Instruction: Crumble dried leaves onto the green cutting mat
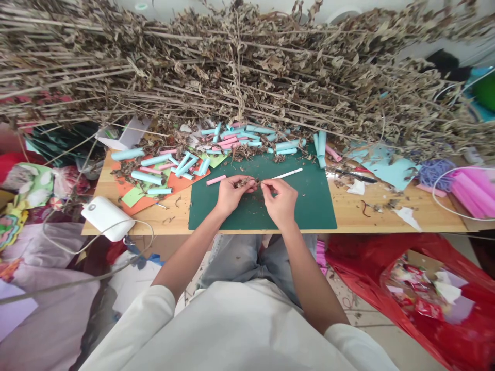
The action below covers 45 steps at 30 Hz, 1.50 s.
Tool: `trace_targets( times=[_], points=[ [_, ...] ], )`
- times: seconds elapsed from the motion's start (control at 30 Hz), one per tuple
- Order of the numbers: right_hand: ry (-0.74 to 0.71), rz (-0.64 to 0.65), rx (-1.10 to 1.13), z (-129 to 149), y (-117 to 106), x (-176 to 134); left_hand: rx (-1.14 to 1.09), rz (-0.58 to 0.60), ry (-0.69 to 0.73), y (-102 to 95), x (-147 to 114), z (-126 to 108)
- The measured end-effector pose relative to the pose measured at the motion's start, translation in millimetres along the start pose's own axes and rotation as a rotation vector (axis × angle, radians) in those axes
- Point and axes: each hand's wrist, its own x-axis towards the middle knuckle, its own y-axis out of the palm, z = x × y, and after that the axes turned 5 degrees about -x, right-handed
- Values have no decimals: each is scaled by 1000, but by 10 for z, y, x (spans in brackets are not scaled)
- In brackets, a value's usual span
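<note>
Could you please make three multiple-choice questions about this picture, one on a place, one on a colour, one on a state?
1. Where are both hands?
A. Over the green mat
B. Over the red bag
C. On the white box

2. What colour is the lone paper roll just left of the left hand?
A. Yellow
B. Pink
C. Black

3. What is the state of the plant stems across the back?
A. Fresh and green
B. Dry and brown
C. Wet

Answers:
1 A, the left hand and right hand are above the green mat.
2 B, the paper roll is pink.
3 B, the plant stems look brown and withered.
</note>
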Motion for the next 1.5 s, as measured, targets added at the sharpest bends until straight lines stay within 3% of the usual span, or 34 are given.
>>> trace_targets(
  times=[0.43,0.6,0.97,1.1,1.23,1.37,1.5],
  points=[
    [-108,65,12,62,11,95,-49,29,-8,-1,-4,12],
    [-56,52,-2,33,22,95,-108,101,-14,2,-35,-40],
    [0,95,10,90,20,75,330,21,130,-22,-47,12],
    [89,76,67,65,31,75,218,67,104,-31,-25,8],
    [129,79,73,-5,11,83,104,35,55,-39,15,10],
    [32,135,-15,5,-28,76,206,63,93,-48,8,5],
    [49,113,153,87,-46,58,338,132,186,-54,-24,-22]
  ],
)
